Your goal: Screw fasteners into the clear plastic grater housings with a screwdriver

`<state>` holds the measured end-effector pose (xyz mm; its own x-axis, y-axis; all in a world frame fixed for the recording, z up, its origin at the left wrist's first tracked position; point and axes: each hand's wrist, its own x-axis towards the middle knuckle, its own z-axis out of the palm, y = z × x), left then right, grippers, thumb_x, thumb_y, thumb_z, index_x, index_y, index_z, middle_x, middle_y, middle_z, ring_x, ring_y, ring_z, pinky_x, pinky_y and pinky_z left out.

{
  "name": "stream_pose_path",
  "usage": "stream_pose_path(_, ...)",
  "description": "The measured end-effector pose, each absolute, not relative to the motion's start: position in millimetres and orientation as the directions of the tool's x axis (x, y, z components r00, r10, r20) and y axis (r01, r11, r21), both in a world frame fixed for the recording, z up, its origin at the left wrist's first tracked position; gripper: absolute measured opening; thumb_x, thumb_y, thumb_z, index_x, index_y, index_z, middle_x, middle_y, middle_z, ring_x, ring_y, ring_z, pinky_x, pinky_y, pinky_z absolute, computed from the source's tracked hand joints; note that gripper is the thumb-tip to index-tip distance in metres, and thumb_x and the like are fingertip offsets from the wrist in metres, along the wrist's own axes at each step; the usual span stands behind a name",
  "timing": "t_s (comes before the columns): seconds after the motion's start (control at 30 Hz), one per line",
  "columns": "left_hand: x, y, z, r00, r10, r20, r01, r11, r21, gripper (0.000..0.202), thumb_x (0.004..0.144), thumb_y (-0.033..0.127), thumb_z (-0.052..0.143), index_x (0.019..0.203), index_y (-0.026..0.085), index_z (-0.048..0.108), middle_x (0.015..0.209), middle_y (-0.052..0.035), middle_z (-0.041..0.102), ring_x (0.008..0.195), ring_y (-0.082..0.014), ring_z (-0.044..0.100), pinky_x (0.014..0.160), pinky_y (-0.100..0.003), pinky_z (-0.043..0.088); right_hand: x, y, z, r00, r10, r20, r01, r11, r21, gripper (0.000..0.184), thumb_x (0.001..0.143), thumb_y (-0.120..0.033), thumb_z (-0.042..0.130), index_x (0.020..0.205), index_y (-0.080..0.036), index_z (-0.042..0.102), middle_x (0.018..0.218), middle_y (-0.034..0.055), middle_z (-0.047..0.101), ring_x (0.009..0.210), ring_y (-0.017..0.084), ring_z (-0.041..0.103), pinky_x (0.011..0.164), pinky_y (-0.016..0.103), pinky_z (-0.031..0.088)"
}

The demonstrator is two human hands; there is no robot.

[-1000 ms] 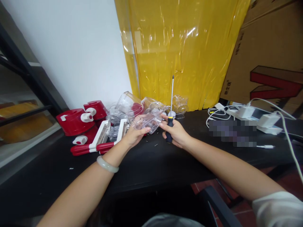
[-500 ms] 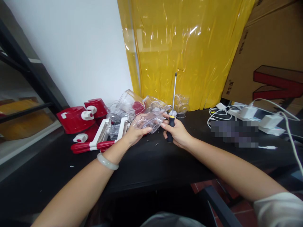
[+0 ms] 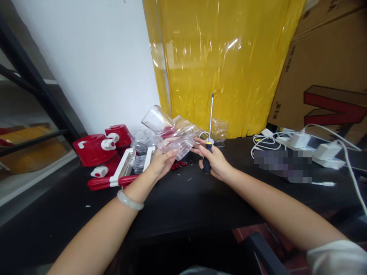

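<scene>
My left hand (image 3: 163, 163) is closed around a clear plastic part (image 3: 181, 147), with the thumb across its near side. My right hand (image 3: 217, 162) grips a screwdriver (image 3: 211, 124) by its black handle, the metal shaft pointing upward. Its outstretched fingertips come up to the right side of the clear part; whether they touch it I cannot tell. Just beyond my left hand, a clear cup-shaped container (image 3: 158, 117) lies tilted, and where it ends behind the held part is unclear. Small red pieces (image 3: 179, 165) and several tiny metal bits lie on the table below.
Red housings with white knobs (image 3: 93, 149) and white frames with red handles (image 3: 124, 166) stand at the left. More clear parts (image 3: 219, 130) lie against the yellow sheet (image 3: 229, 68). White chargers and cables (image 3: 299, 139) occupy the right, before a cardboard box (image 3: 332, 65).
The clear part has turned and lifted slightly in my left hand, uncovering the small red pieces beneath. My right hand still holds the screwdriver upright. The whole view has shifted slightly.
</scene>
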<state>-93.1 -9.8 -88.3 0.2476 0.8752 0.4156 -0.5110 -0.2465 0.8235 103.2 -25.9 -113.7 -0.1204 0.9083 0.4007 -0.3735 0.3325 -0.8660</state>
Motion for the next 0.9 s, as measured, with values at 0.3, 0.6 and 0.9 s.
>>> stream_pose_path(0.3,-87,-4,37,0.011,0.94,0.34,-0.567,-0.274,0.777,0.015,0.075,0.011,0.08,0.087,0.016,0.074,0.095,-0.0046,0.079,0.089,-0.0158,0.075,0.08,-0.023,0.062,114,-8,-134,-0.264,0.797,0.543,0.129,0.587,-0.8,0.052,0.097,-0.074,0.05,0.084,-0.024,0.049,0.066,-0.0023,0.064,0.054,0.014,0.061,0.06,0.03,0.051)
stream_pose_path(0.6,-87,-6,50,0.029,0.916,0.399,-0.568,-0.314,0.761,0.019,0.071,0.021,0.087,0.085,0.019,0.075,0.097,-0.0052,0.08,0.095,-0.0205,0.076,0.087,-0.031,0.062,92,-16,-151,-0.375,0.803,0.462,0.062,0.519,-0.852,0.056,0.094,-0.082,0.046,0.088,-0.027,0.038,0.056,-0.0116,0.046,0.048,0.012,0.054,0.067,0.036,0.062)
stream_pose_path(0.9,-95,4,40,0.147,0.876,0.459,-0.45,-0.354,0.82,0.021,0.061,0.015,0.089,0.079,0.015,0.079,0.084,-0.0038,0.081,0.082,-0.0173,0.075,0.087,-0.029,0.058,93,-25,-143,-0.4,0.787,0.47,0.072,0.538,-0.84,0.057,0.097,-0.083,0.035,0.086,-0.027,0.038,0.061,-0.0085,0.048,0.055,0.013,0.053,0.078,0.038,0.061)
